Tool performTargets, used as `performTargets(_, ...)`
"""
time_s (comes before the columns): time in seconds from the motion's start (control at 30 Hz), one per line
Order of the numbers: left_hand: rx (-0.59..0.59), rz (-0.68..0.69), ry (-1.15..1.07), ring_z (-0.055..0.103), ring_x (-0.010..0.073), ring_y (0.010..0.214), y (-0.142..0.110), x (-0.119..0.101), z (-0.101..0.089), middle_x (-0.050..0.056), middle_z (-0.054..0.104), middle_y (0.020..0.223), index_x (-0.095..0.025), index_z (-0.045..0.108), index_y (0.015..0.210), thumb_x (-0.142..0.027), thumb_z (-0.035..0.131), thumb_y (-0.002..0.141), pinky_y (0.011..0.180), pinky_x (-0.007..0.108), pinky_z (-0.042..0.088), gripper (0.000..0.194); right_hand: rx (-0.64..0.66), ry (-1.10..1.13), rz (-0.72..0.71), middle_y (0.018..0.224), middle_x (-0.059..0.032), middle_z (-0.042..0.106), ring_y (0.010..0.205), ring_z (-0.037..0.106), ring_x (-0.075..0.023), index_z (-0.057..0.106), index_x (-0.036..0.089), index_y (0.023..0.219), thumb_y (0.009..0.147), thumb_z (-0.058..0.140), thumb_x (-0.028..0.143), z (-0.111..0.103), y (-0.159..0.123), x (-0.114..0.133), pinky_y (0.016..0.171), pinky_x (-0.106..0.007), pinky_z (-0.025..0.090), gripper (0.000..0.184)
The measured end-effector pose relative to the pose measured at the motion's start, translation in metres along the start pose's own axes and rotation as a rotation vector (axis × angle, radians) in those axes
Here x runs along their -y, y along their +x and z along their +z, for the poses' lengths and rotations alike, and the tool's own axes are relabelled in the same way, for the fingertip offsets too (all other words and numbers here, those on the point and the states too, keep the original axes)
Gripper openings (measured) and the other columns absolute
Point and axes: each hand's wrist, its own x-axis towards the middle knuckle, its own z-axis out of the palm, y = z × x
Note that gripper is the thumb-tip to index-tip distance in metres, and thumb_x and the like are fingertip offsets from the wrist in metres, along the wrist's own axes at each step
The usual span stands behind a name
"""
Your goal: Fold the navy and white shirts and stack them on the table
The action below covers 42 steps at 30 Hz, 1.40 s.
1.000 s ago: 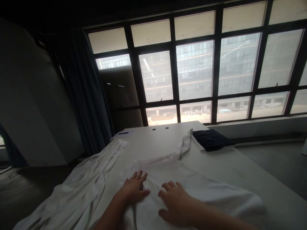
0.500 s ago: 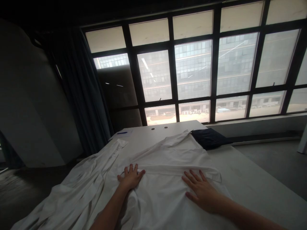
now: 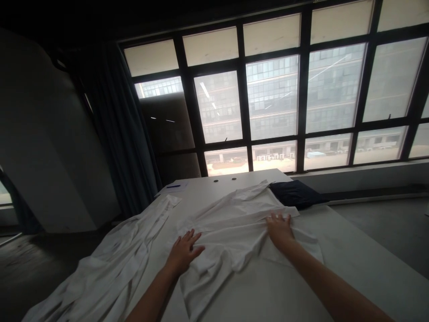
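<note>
Dim indoors, with a dark-framed window wall [image 3: 303, 89] behind and a dark blue curtain [image 3: 120, 147] to the left. Across a white table [image 3: 268, 293], spreads a creased white garment [image 3: 231, 243], right beneath both hands. Stretches lengthwise from the left hand [image 3: 182, 254] obliquely away to the right, past the right hand [image 3: 280, 230], and narrows to a far tip by a navy cloth [image 3: 296, 193]; cannot tell touching from just beside. Lies nearer that tip on the right-hand side, nearer the heap of white fabric [image 3: 107, 264] on the left-hand side, parted from that heap by a strip of tabletop.

At the left hand, rests palm down with fingers apart on the garment's left portion, grasping nothing. At the right hand, reaches farther forward, fingers over folds close to the garment's right edge; cannot tell pressing from pinching there. Between both hands, runs in crosswise ridges, then slumps nearward in loose creases.
</note>
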Motion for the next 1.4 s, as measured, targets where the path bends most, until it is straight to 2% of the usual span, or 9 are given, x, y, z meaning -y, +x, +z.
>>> performTargets(0.13,-0.198,-0.079,-0.020,0.048,0.0266,0.135,0.006,-0.001,-0.005,0.007,0.059,0.142,-0.027,0.066,0.128,-0.055,0.051,0.094,0.114,0.040,0.031,0.047,0.038,0.214,-0.254,0.159,-0.0132,0.038,0.146,0.032,-0.0327,0.051,0.026,0.143,0.096,0.044,0.026,0.006,-0.036,0.052,0.115,-0.064,0.015,0.048)
performTargets(0.27,-0.261,-0.096,-0.035,0.054,0.0315,0.121,-0.002,-0.002,-0.016,0.011,0.066,0.125,-0.021,0.065,0.121,-0.045,0.048,0.095,0.105,0.044,0.038,0.039,0.207,0.330,-0.508,0.164,-0.0091,0.028,0.151,0.017,-0.0368,0.042,0.035,0.150,0.095,0.043,0.063,0.001,-0.055,0.063,0.114,-0.071,0.001,0.061)
performTargets(0.47,-0.136,0.072,-0.177,0.065,0.0191,0.081,-0.026,-0.016,-0.031,0.002,0.071,0.089,-0.023,0.069,0.097,-0.048,0.038,0.100,0.079,0.028,0.050,0.040,0.182,0.207,-0.388,0.160,-0.0093,0.038,0.150,0.023,-0.0360,0.050,0.032,0.145,0.101,0.039,0.051,0.003,-0.032,0.039,0.115,-0.070,0.001,0.050)
performTargets(0.57,0.038,0.175,-0.336,0.068,0.0219,0.093,-0.030,-0.028,-0.034,0.005,0.074,0.107,-0.022,0.068,0.117,-0.057,0.053,0.092,0.084,0.029,0.052,0.046,0.038,0.059,-0.177,0.156,-0.0121,0.043,0.148,0.026,-0.0388,0.059,0.027,0.136,0.098,0.043,0.025,0.005,-0.024,0.029,0.112,-0.073,0.000,0.041)
performTargets(0.67,0.131,0.257,-0.319,0.052,0.0284,0.133,-0.030,-0.040,-0.024,0.007,0.053,0.149,-0.027,0.057,0.140,-0.056,0.071,0.080,0.111,0.034,0.041,0.068,-0.067,0.054,-0.171,0.156,-0.0150,0.043,0.147,0.026,-0.0375,0.058,0.021,0.137,0.087,0.046,0.009,-0.004,-0.032,0.033,0.116,-0.067,0.003,0.053)
performTargets(0.83,-0.014,0.206,-0.189,0.040,0.0293,0.143,-0.023,-0.052,0.003,0.007,0.043,0.157,-0.026,0.056,0.142,-0.055,0.062,0.088,0.119,0.042,0.031,0.061,-0.038,0.340,-0.706,0.148,-0.0063,0.051,0.141,0.038,-0.0260,0.062,0.026,0.129,0.085,0.053,0.019,-0.033,-0.077,0.088,0.122,-0.045,0.016,0.045)
performTargets(1.0,-0.175,0.208,-0.174,0.051,0.0284,0.132,-0.019,-0.052,0.010,0.009,0.057,0.143,-0.027,0.068,0.123,-0.044,0.063,0.090,0.112,0.042,0.038,0.038,0.143,0.491,-1.092,0.149,-0.0047,0.052,0.140,0.038,-0.0248,0.045,0.029,0.145,0.095,0.051,0.043,-0.037,-0.120,0.138,0.120,-0.045,0.021,0.052)
performTargets(1.17,-0.298,0.210,-0.181,0.059,0.0257,0.115,-0.016,-0.048,0.009,0.007,0.064,0.124,-0.027,0.067,0.115,-0.023,0.062,0.089,0.101,0.041,0.044,0.027,0.175,0.430,-1.003,0.123,-0.0052,0.068,0.120,0.056,-0.0243,0.063,0.027,0.124,0.092,0.055,0.050,-0.031,-0.113,0.134,0.119,-0.050,0.020,0.040)
performTargets(1.4,-0.417,0.287,-0.123,0.057,0.0280,0.108,-0.021,-0.052,-0.002,0.008,0.063,0.113,-0.025,0.064,0.115,-0.013,0.063,0.082,0.096,0.043,0.046,0.035,0.053,0.317,-0.602,0.096,-0.0069,0.072,0.099,0.063,-0.0225,0.071,0.021,0.088,0.097,0.046,0.038,-0.025,-0.079,0.107,0.115,-0.049,0.024,0.032)
